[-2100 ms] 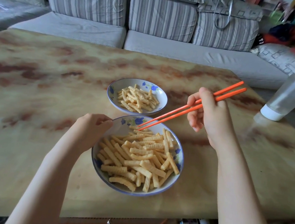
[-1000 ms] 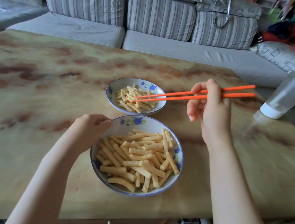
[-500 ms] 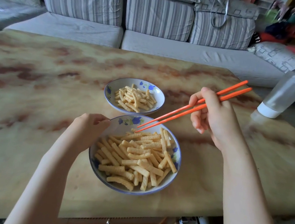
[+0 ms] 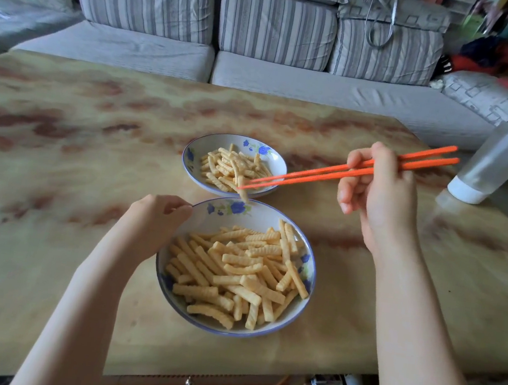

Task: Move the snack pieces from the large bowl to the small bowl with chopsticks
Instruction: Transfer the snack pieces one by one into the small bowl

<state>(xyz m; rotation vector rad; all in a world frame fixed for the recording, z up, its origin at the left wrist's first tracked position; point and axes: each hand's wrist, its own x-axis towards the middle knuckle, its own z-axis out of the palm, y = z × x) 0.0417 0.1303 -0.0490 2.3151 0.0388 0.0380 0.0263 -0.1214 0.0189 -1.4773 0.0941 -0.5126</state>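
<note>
Now the right hand (image 4: 379,194) holds the orange chopsticks (image 4: 350,171), and their tips pinch one snack piece (image 4: 242,193) that hangs almost upright in the air. The piece is between the two bowls: just above the far rim of the large bowl (image 4: 262,332) and at the near rim of the small bowl (image 4: 192,169). The left hand (image 4: 156,219) is curled on the left rim of the large bowl and keeps it steady.

The step in hand, I think, is to carry this piece over the small bowl and let it go there. To do it well, the pressure on the chopsticks should stay even, because the piece is held only near its top and could turn or slip. It is better to bring the tips low over the pile in the small bowl, not at the edge, and then open them gently. Many pieces lie in the large bowl on the tabletop (image 4: 59,170), so the task looks far from finished.
</note>
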